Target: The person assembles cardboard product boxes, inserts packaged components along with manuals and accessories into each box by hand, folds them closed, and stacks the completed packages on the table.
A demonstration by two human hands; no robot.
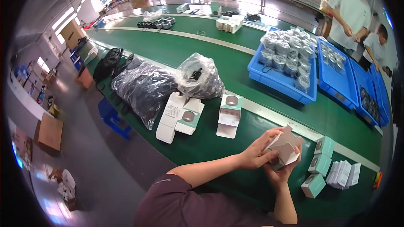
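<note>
Green worktop (210, 151) is spreading before you; above it your left hand (255, 152) and right hand (281, 175), both half-curled, are holding an open-flapped carton (284, 143), left of three teal boxes (322, 164).

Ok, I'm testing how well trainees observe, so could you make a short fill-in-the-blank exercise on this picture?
1. The left hand and the right hand hold a total of ____ box between them.
2. The tray piled with plastic-wrapped parts is coloured ____.
3. Right beside the papers, ____ small cartons form a row.
4. The tabletop is coloured ____.

Missing words: one; blue; three; green.
</note>
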